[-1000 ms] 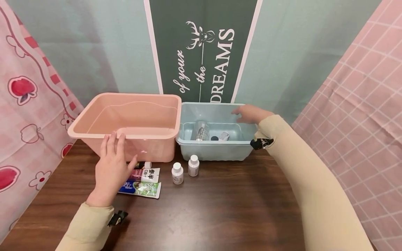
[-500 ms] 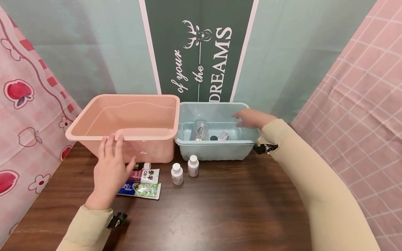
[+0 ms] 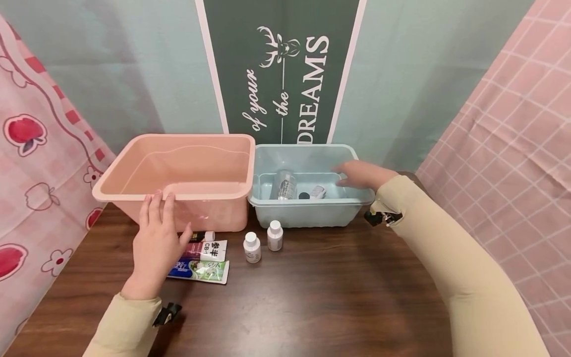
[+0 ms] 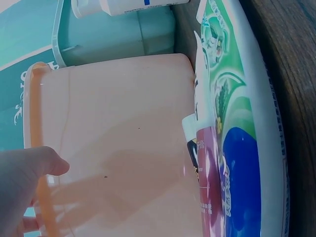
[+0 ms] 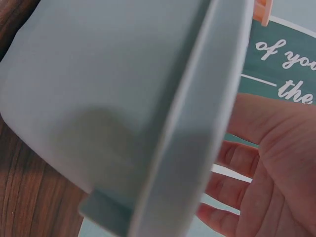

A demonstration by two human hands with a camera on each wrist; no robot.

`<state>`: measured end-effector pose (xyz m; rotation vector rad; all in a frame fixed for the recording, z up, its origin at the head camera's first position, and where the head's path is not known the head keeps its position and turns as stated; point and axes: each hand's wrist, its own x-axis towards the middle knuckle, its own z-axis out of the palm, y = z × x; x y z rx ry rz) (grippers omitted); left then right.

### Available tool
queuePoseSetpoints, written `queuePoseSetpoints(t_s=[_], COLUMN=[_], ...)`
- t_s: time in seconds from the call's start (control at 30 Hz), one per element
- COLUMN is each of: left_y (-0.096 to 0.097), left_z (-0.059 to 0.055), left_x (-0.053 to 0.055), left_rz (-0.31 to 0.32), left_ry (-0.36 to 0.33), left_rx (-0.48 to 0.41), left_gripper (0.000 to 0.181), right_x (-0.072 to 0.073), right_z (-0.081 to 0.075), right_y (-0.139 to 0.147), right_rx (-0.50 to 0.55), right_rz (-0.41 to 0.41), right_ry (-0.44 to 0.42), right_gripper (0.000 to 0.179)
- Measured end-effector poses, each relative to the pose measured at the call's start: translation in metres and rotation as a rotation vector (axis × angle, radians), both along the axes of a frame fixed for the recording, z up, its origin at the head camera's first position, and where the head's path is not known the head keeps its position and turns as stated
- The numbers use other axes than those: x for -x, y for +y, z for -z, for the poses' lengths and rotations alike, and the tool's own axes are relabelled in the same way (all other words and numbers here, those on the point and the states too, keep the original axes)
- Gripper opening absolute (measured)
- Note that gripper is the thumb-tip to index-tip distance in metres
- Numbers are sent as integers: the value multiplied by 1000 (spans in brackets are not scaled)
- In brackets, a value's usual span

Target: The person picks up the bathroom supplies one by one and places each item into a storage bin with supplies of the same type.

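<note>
My left hand (image 3: pixel 156 243) reaches up to the front rim of the pink bin (image 3: pixel 218 213), its fingers extended and fingertips at the rim. In the left wrist view the thumb (image 4: pixel 54 163) shows against the bin's outer wall. Over the right end of the light-blue bin (image 3: pixel 308 216), my right hand (image 3: pixel 366 174) extends past the rim with loose fingers and nothing in them. Inside that bin lie a clear bottle (image 3: pixel 286 186) and a small white bottle (image 3: pixel 318 192) close to a dark round cap (image 3: pixel 304 196). The right wrist view shows the fingers (image 5: pixel 229 187) beyond the bin's rim.
Two white pill bottles (image 3: pixel 252 249) (image 3: pixel 275 237) stand upright before the bins. Beside the left hand lie a green-and-blue toothpaste tube (image 3: pixel 205 270), a red-and-white tube (image 3: pixel 211 250) and a dark tube (image 3: pixel 202 236). Cloth curtains (image 3: pixel 499 148) surround the wooden table (image 3: pixel 312 302).
My right hand has shifted slightly right and toward me over the blue bin's end. My left hand stays at the pink bin's rim, and the bins' contents look the same.
</note>
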<state>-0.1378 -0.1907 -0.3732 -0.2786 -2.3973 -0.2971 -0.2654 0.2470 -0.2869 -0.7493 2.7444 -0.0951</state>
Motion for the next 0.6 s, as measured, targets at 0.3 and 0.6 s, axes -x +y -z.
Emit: queuePoseSetpoints(t_s=[0.3,0.6], left_y=[2,-1], left_z=[0,1], left_x=[1,0], left_rz=[2,3], left_ry=[13,37], left_rx=[3,-4], left_gripper=[74,71], right_x=[-4,-12], right_z=[6,5], right_y=[5,-1], right_rx=[28,22], right_rz=[-4,-15], right_ry=[15,44], right_gripper=[46,47])
